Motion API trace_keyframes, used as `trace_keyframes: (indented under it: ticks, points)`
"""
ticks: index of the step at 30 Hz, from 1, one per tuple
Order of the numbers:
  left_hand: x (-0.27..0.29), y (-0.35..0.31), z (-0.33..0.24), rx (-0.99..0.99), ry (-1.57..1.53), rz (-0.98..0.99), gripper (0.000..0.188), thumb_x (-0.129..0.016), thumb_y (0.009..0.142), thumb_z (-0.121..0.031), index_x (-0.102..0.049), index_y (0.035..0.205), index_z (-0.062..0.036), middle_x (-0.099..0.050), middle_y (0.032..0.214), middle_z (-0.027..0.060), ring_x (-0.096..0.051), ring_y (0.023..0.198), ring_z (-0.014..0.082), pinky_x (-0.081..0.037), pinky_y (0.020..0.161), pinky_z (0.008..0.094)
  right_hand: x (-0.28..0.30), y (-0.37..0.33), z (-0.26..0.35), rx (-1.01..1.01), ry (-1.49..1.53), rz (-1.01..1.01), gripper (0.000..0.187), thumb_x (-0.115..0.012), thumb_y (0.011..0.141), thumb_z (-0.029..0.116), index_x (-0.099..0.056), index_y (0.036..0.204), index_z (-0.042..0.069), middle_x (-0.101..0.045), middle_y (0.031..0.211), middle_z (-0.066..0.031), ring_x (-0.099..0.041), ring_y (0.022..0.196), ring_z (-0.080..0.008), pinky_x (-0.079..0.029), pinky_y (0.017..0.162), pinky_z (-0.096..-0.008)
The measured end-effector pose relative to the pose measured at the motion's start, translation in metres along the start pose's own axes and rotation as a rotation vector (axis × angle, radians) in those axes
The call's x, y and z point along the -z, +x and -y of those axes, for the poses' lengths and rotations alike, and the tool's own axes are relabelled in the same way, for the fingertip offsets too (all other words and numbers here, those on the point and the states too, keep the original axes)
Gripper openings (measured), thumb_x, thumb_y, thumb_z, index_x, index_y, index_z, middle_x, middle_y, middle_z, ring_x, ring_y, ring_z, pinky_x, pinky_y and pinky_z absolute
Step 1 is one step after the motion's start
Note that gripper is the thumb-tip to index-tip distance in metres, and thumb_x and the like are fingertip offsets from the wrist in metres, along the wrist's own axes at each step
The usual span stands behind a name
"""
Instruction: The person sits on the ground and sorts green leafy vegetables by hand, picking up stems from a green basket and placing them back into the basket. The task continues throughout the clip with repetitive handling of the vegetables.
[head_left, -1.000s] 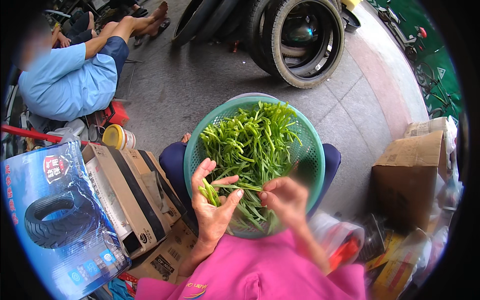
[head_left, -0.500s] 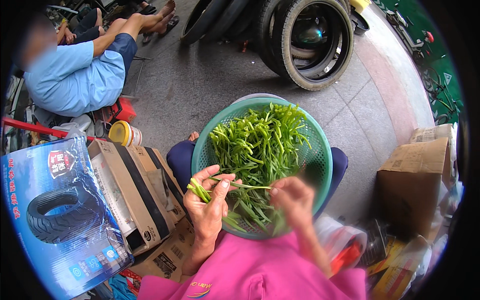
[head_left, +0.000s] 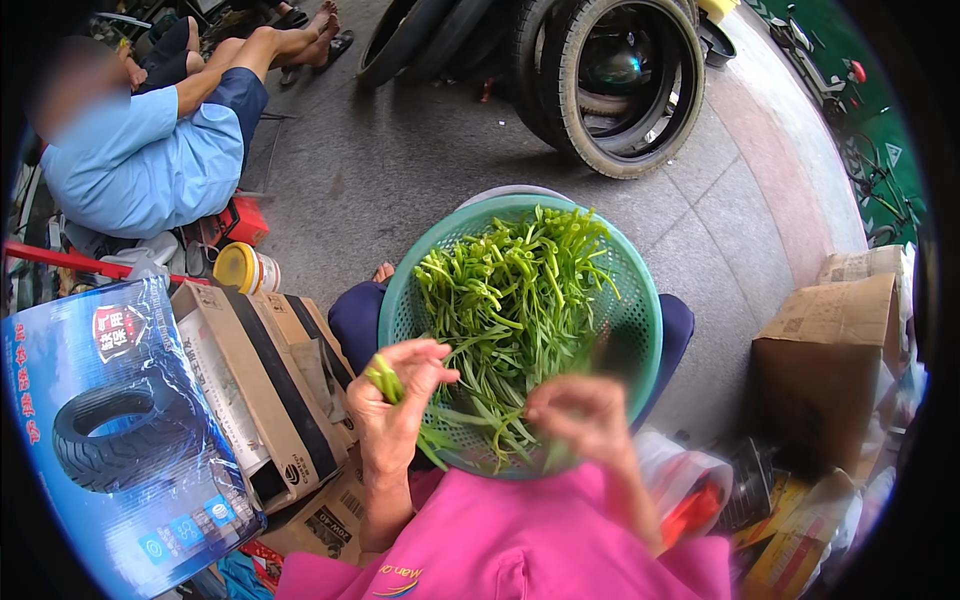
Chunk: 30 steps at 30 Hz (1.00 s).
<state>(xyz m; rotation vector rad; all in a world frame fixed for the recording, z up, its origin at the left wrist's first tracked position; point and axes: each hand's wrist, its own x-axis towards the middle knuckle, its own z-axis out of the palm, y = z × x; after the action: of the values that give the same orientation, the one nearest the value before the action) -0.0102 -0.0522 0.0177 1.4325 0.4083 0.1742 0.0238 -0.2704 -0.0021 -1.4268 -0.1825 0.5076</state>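
A green perforated plastic basket (head_left: 397, 300) rests on my lap, heaped with water spinach (head_left: 520, 260), its pale cut stems toward the far side and its long leaves nearer me. Over the basket's near left edge, my left hand (head_left: 390, 405) is closed around a few short stems (head_left: 384, 376); leaves trail below its palm. My right hand (head_left: 585, 415) hovers over the near right part of the basket, fingers pinched together and somewhat blurred. Green leaves hang beneath that hand and seem held in it, though motion smears them.
On the left stand a blue tyre box (head_left: 130, 430), brown cartons (head_left: 265, 380) and a yellow-lidded tub (head_left: 237, 268). Tyres (head_left: 630, 90) stand ahead. A person in a light blue shirt (head_left: 150, 165) sits at far left. Another carton (head_left: 830, 350) and plastic bags (head_left: 685, 475) are at right.
The thin stem stretched between my two hands no longer shows there. My left hand has shifted slightly left, and my right hand slightly down toward me.
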Motion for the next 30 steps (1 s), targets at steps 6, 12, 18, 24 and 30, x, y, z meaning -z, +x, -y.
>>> trace_keyframes:
  ticks: [6, 12, 18, 24, 30]
  points:
    - [-0.007, -0.012, -0.006, 0.034, 0.350, 0.614, 0.030, -0.076, 0.085, -0.011, -0.068, 0.111, 0.0013, -0.073, 0.091, 0.0149, -0.072, 0.079, 0.0188, -0.056, 0.072, 0.0279, -0.015, -0.001, 0.021, 0.301, -0.422, 0.028, 0.014, -0.074, 0.079, -0.001, -0.069, 0.092, 0.001, -0.070, 0.079, -0.0111, -0.068, 0.065, -0.0208, -0.053, 0.056, -0.0295]
    - [-0.013, -0.021, -0.001, -0.039, 0.492, 0.468, 0.020, -0.073, 0.081, -0.004, -0.070, 0.100, 0.0018, -0.071, 0.089, 0.0171, -0.072, 0.076, 0.0292, -0.055, 0.065, 0.0325, -0.017, -0.005, 0.013, 0.587, -0.859, -0.013, 0.037, -0.075, 0.060, -0.003, -0.064, 0.095, 0.003, -0.068, 0.082, -0.0093, -0.066, 0.061, -0.0237, -0.053, 0.050, -0.0343]
    - [-0.018, -0.022, -0.005, -0.101, 0.555, 0.456, 0.016, -0.074, 0.080, -0.002, -0.071, 0.095, 0.0020, -0.070, 0.082, 0.0161, -0.069, 0.068, 0.0265, -0.052, 0.059, 0.0306, -0.016, -0.002, 0.016, 0.590, -0.959, 0.017, 0.033, -0.075, 0.060, 0.005, -0.064, 0.091, 0.006, -0.066, 0.077, -0.0075, -0.062, 0.057, -0.0225, -0.050, 0.049, -0.0352]
    - [-0.017, -0.025, 0.010, -0.199, 0.512, 0.464, 0.013, -0.072, 0.082, 0.001, -0.071, 0.095, 0.0031, -0.070, 0.078, 0.0152, -0.069, 0.066, 0.0197, -0.052, 0.058, 0.0291, -0.017, -0.003, 0.013, 0.490, -0.918, -0.030, 0.019, -0.073, 0.063, 0.006, -0.066, 0.081, 0.004, -0.065, 0.068, -0.0077, -0.063, 0.057, -0.0211, -0.051, 0.051, -0.0332]
    - [-0.016, -0.030, 0.010, 0.075, 0.142, 0.496, 0.010, -0.067, 0.090, -0.003, -0.071, 0.098, 0.0018, -0.070, 0.078, 0.0091, -0.066, 0.067, 0.0125, -0.053, 0.060, 0.0253, -0.013, -0.003, -0.001, 0.007, -0.178, -0.457, 0.003, -0.064, 0.080, 0.001, -0.067, 0.078, -0.001, -0.068, 0.069, -0.0049, -0.062, 0.061, -0.0077, -0.049, 0.059, -0.0228]
